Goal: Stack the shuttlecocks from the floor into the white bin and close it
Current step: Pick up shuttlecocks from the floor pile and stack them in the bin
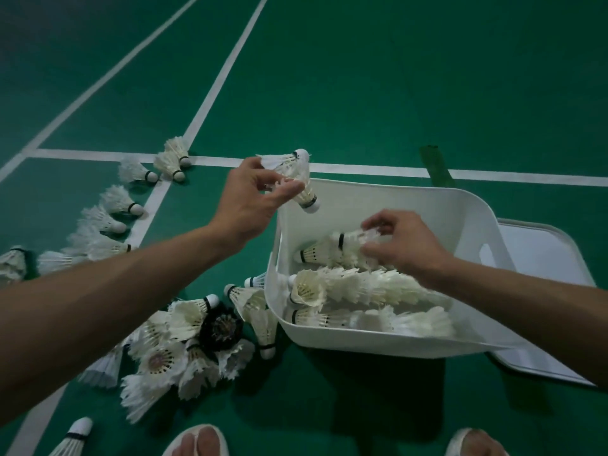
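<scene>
White feathers, some in the bin and some on the floor

The left hand (253, 199) pinches two white feather shuttlecocks (297, 174) between thumb and fingers, just above the far left corner of the white plastic bin (394, 192). The right hand (401, 245) is inside the bin, and its curled fingers grip the feather end of a short stacked row of shuttlecocks (329, 250).

The green sports floor (394, 77) has white court lines (223, 74). On it, left of the bin, lies a loose pile of white shuttlecocks (171, 350) with one black shuttlecock (220, 329) in it, and more lie along a line further left.

The bin is open and holds two longer stacked rows (362, 286) below the right hand. Its flat white lid (543, 258) lies on the floor, partly under the bin's right side.
</scene>
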The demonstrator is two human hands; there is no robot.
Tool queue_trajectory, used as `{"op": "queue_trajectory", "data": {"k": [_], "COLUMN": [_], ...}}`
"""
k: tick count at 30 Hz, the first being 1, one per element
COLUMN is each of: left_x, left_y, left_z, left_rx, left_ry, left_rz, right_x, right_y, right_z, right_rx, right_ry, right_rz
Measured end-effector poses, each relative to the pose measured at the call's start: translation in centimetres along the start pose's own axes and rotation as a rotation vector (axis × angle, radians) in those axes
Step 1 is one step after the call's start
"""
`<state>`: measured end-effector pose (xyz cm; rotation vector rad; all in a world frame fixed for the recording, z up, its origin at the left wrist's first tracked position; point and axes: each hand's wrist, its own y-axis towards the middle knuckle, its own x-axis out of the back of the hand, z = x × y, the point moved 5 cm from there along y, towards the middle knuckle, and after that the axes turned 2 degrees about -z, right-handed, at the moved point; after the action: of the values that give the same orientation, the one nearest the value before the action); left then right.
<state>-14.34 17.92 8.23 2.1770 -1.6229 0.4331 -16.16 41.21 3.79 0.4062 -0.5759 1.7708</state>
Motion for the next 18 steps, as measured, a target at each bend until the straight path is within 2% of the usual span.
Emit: {"op": "queue_trajectory", "data": {"k": [4,10,18], "left_x": [-0.5,-1.5,-2.1], "left_y": [0.2,0.4,0.9], "left_z": [0.1,0.4,0.1], "left_rx": [0.000,-0.009,-0.099], "left_ry": [-0.013,0.071,0.140], "left_rz": [0.013,0.081,0.113], "right_x": [-3.2,-7.1,-8.9], "right_y": [-0.4,-0.5,1.3], "right_z": [-0.2,-1.1,-0.8], "right_rx": [0.057,-0.018,0.022], "right_ry": [-0.286,-0.282,-0.281], "right_rz": [0.206,0.348,0.318]}}
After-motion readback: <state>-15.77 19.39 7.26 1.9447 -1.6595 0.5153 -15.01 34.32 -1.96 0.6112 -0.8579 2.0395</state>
